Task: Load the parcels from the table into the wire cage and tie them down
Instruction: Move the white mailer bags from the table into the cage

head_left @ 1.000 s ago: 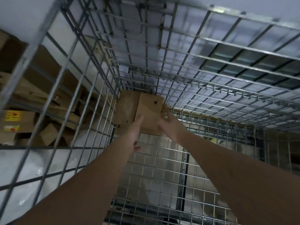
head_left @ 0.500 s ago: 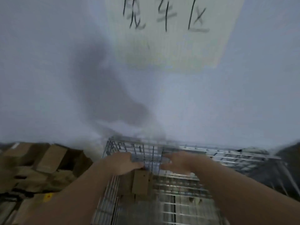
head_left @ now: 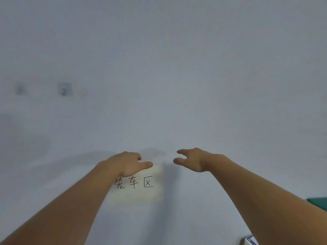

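Neither the wire cage nor any parcel is in view; the camera faces a pale wall. My left hand (head_left: pixel 129 163) is raised in front of the wall, fingers loosely curled, thumb out, holding nothing. My right hand (head_left: pixel 192 160) is level with it a short gap to the right, fingers spread and empty. Both forearms reach up from the bottom corners.
A pale paper sign (head_left: pixel 139 188) with black handwritten characters hangs on the wall (head_left: pixel 177 68) just below my hands. Two small wall hooks (head_left: pixel 64 88) sit at the left. A green edge (head_left: pixel 318 202) and a white-blue corner (head_left: pixel 249 241) show at the lower right.
The view has swung up from inside the cage to the wall. Both hands have come off the cardboard parcel and the cage's top edge and are now raised, empty.
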Demonstrator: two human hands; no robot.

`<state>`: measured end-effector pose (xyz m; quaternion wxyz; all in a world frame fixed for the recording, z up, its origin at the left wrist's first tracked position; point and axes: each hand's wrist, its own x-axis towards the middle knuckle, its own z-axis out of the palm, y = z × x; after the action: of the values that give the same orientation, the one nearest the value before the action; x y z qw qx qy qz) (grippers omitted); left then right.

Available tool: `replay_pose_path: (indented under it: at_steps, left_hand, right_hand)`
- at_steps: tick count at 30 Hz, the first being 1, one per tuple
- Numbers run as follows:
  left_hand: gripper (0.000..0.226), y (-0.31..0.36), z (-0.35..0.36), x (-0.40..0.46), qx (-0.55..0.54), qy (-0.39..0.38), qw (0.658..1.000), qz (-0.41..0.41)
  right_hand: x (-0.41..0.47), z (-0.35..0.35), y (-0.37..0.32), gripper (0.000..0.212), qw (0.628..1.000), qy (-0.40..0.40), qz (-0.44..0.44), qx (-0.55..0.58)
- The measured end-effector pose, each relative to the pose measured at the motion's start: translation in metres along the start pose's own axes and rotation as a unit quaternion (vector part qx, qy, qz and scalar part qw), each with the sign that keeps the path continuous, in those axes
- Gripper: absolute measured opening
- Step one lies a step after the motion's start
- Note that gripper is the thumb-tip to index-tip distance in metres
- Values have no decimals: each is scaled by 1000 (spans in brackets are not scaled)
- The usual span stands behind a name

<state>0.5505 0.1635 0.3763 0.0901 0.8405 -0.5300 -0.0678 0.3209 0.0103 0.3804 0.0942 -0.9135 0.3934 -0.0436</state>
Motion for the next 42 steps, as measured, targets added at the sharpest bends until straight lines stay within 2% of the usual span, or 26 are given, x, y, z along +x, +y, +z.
replay_pose_path:
  at_steps: [3,9,14,20,26,32,39,42]
  left_hand:
    - [95,35,-3,-12,1,4,1000,22]
    - [96,91,32,-23,11,-5,995,95]
    - [97,159,71,-26,19,-53,983,176]
    - [95,285,135,-63,3,-106,941,320]
    - [98,386,190,-105,40,-144,899,412]
    - [97,470,248,-98,59,-165,890,421]
    - [88,568,321,-67,44,-203,908,364]
    - [93,594,350,-57,48,-225,913,338]
  right_hand:
    - [-31,-16,12,77,1000,3,20,-7]
    - [-96,-5,52,78,997,-5,75,-10]
    - [-187,11,123,78,983,6,182,-7]
    - [-341,31,220,83,928,-12,373,-4]
    - [-420,46,272,83,904,-26,426,0]
    - [-435,70,351,83,909,-37,415,13]
    - [-434,94,473,79,923,-64,378,25]
    - [-423,106,514,75,930,-83,357,33]
